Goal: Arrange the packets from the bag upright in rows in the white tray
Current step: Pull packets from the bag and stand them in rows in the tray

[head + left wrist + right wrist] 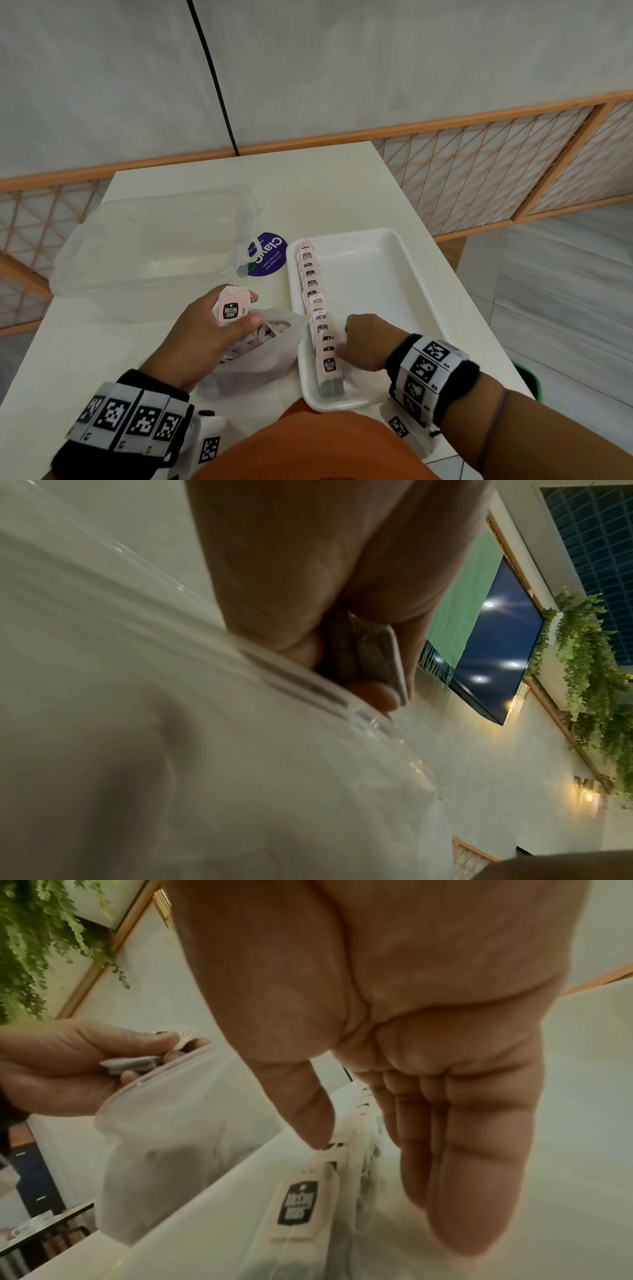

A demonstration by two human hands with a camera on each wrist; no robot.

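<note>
A white tray (376, 291) lies on the table to the right. A row of upright pink tea packets (317, 308) runs along its left wall. My right hand (344, 342) rests at the near end of that row; in the right wrist view its thumb (318, 1131) touches the packet tops (301, 1204) and its fingers (455, 1191) lie straight beside the row. My left hand (239, 320) grips a small stack of packets (230, 308) above the open translucent bag (263, 359), left of the tray. The stack (380, 664) shows edge-on between thumb and fingers.
A clear plastic box (147, 246) stands at the back left of the table. A purple round sticker (269, 255) lies between it and the tray. The tray's right part is bare. An orange lattice railing (479, 164) runs behind the table.
</note>
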